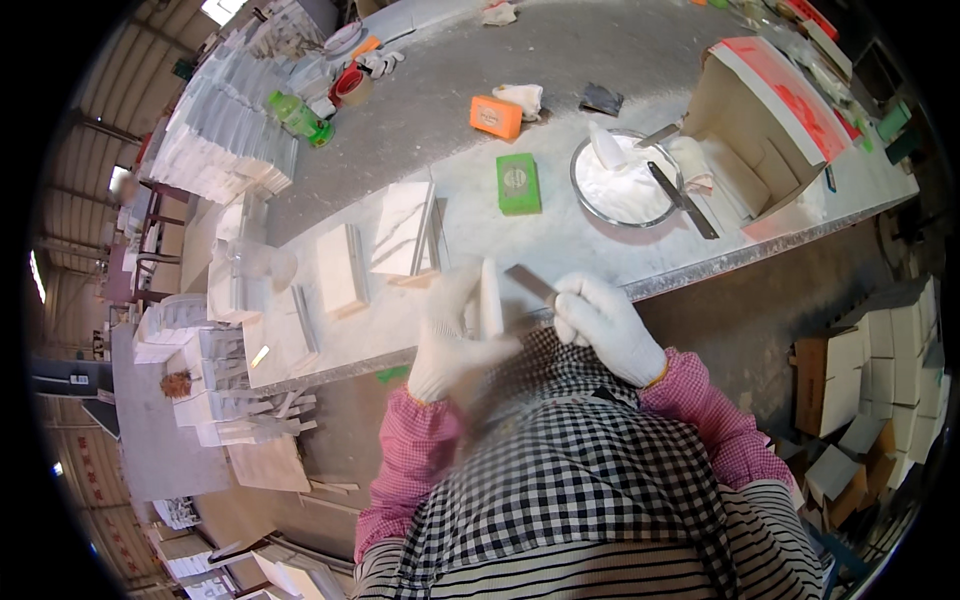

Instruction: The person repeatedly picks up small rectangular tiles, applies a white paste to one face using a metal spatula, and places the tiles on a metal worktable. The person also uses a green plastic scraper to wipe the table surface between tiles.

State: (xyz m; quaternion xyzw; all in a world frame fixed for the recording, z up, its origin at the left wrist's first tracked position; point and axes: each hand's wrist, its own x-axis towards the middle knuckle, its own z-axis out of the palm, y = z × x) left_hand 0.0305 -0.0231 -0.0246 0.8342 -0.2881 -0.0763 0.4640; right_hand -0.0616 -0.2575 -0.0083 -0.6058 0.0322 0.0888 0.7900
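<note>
My left hand (447, 340), in a white glove and slightly blurred, is raised in front of the bench edge. Its fingers and thumb curve around a narrow white piece (490, 300), apparently a stone tile turned edge-on. My right hand (600, 320), also gloved, grips a flat, dark-bladed scraper (530, 283) that points toward the left hand. Blade and tile look slightly apart. Beyond them, a steel bowl (625, 215) of white paste holds a white scoop (606, 148). A dark-handled spatula (683, 202) rests across its rim.
White tiles (403, 228) lie in small piles on the marble bench (465, 210). Behind the hands are a green box (518, 184) and an orange box (496, 117). An open carton (755, 165) stands right of the bowl. Tall tile stacks (225, 130) and a green bottle (300, 118) are far left.
</note>
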